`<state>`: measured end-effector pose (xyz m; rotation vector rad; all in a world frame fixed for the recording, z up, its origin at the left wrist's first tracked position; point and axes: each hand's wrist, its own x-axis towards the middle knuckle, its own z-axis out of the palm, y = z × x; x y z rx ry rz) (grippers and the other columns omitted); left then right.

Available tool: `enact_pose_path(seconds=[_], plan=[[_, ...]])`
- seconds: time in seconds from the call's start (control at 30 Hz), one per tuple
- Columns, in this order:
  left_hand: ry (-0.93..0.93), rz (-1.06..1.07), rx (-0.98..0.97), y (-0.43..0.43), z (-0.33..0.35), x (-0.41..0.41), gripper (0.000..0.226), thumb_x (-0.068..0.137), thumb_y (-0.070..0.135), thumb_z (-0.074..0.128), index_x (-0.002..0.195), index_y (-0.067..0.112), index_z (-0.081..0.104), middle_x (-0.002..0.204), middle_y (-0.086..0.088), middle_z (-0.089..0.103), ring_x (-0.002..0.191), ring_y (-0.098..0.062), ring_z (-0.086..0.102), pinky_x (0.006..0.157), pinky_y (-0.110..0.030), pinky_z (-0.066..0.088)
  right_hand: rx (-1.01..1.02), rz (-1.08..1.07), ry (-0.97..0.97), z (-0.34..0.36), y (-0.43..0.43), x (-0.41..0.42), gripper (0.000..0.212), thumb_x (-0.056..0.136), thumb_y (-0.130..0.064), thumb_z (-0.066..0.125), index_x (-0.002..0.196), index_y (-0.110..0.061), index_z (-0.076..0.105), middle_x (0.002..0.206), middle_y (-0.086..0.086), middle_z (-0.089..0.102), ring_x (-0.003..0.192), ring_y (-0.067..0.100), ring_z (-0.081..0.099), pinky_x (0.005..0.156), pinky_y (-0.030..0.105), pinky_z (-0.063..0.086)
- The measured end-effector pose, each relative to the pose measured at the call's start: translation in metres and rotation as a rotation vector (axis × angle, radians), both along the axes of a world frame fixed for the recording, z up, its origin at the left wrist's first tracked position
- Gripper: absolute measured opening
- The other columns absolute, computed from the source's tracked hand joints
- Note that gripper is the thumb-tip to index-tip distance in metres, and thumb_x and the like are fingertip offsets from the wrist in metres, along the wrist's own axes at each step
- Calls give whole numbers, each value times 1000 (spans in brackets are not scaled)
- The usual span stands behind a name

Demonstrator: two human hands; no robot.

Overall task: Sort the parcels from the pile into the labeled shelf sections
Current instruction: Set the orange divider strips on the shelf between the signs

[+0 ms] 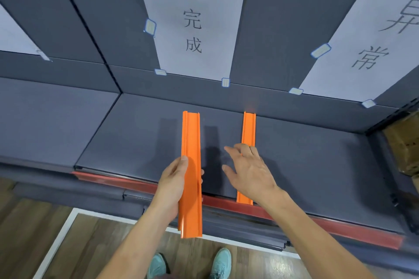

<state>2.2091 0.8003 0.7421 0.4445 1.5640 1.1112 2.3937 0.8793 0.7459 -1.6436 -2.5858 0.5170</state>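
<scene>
left hand (173, 186) grips the orange channel (191, 142) round its near half: thumb along the left edge, fingertips just showing past the right edge. channel points far, its far end over the shelf (306, 165) and its near end hanging out past the shelf's red front lip (340, 226). right hand (249, 172) is palm down with fingers spread and relaxed, holding nothing, over the second orange channel (249, 127); can't tell if it touches. that one lies flat on the grey shelf board, just right of the held one and roughly parallel, with its near end at the red lip. back panel carries taped paper labels: the middle label (192, 11) reads 已完成, the right label (371, 52) reads 异常, and a left sheet (11, 38) is cut off. the only parcel-like item is a cardboard box (405, 142) at the far right edge, beyond the shelf frame and partly out of frame. below are wood floor (90, 244), a white floor line (59, 240) and teal shoes (221, 263).
</scene>
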Motion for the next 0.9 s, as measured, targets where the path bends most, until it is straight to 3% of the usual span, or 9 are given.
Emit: enact_pose_path(seconds=[0.07,0.23,0.4,0.63,0.8,0.9], plan=[[-4,5,14,-4,2,-11,38,105,52,46,117,25,69,99,-3,80,84,-20,78,59,-30,58,-3,24,11,2,-4,-16,57,104,-42,46,157,-24,31,156,2,34,143,21,26,115,37,35],[56,41,33,-17,8,-53,35,107,49,46,111,25,70,96,0,80,83,-18,78,70,-35,57,14,48,-26,0,-14,-53,59,104,-43,44,158,-24,29,158,-1,32,147,18,21,119,38,31],[69,94,29,-45,12,-125,35,106,49,48,111,23,71,96,0,80,83,-21,77,67,-36,56,-7,47,-46,-1,-28,-104,60,104,-45,44,159,-24,28,160,-2,32,148,16,20,119,37,27],[98,121,49,-77,25,-218,33,106,46,51,109,21,73,90,-1,80,76,-17,76,60,-27,56,-12,85,15,10,-53,-206,60,105,-44,42,159,-24,27,159,-4,31,147,16,18,121,35,24],[98,186,90,-86,34,-264,31,105,46,54,104,23,74,89,-3,79,76,-23,74,67,-38,59,-15,180,92,26,-66,-272,57,104,-44,44,157,-27,31,157,-5,39,144,17,24,117,34,28],[105,217,101,-82,35,-284,26,103,46,57,98,28,75,82,-2,76,70,-20,73,62,-32,57,-11,241,150,34,-61,-306,57,104,-46,44,157,-27,33,155,-7,41,143,14,25,116,32,29]])
